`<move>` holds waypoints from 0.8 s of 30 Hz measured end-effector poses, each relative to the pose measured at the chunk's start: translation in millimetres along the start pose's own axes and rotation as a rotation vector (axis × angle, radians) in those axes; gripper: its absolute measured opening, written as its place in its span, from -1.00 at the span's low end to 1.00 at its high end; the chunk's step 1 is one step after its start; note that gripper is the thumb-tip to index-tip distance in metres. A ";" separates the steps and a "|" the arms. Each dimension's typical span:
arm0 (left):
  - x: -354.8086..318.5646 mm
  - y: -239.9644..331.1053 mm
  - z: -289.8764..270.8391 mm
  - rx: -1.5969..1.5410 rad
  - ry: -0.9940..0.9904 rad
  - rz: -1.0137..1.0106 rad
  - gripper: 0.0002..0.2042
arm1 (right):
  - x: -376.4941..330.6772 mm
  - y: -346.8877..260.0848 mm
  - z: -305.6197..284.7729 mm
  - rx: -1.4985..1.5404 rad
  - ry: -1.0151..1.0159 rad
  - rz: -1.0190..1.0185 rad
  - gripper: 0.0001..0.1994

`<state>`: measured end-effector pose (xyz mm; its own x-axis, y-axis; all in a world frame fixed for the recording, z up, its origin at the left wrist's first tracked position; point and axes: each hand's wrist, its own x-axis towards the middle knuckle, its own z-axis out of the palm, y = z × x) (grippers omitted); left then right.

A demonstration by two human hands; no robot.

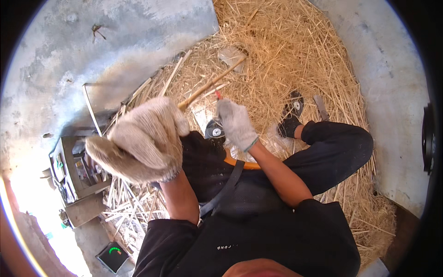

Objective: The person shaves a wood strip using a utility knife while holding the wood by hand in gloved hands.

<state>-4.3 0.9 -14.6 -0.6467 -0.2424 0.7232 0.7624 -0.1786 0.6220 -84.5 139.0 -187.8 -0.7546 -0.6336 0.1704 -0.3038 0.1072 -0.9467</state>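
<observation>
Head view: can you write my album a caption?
Gloved left hand holds a stick above straw, gloved right hand close by.

From the left hand (146, 138), a stick (213, 83) runs toward two o'clock over the straw (288, 60), with the right hand (236, 123) at three, a filled box (86, 210) at eight, and a screen (112, 257) between six and seven.
</observation>
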 end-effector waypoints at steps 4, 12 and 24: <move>3.0 -0.8 -0.5 -0.041 0.014 -0.018 -0.25 | 22.3 50.2 0.3 -0.181 0.108 0.321 -0.35; -5.7 -4.1 17.1 0.070 -0.089 -0.038 -0.28 | 18.4 53.2 -36.4 0.075 0.183 0.405 -0.30; -0.1 2.2 14.9 0.071 -0.181 -0.086 -0.29 | 2.3 24.1 -16.2 -0.164 0.055 0.007 -0.51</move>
<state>-2.8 14.7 -8.8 -0.7074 -0.0531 0.7048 0.7051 -0.1216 0.6986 -103.0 152.5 -205.8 -0.7862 -0.5901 0.1832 -0.3862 0.2378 -0.8913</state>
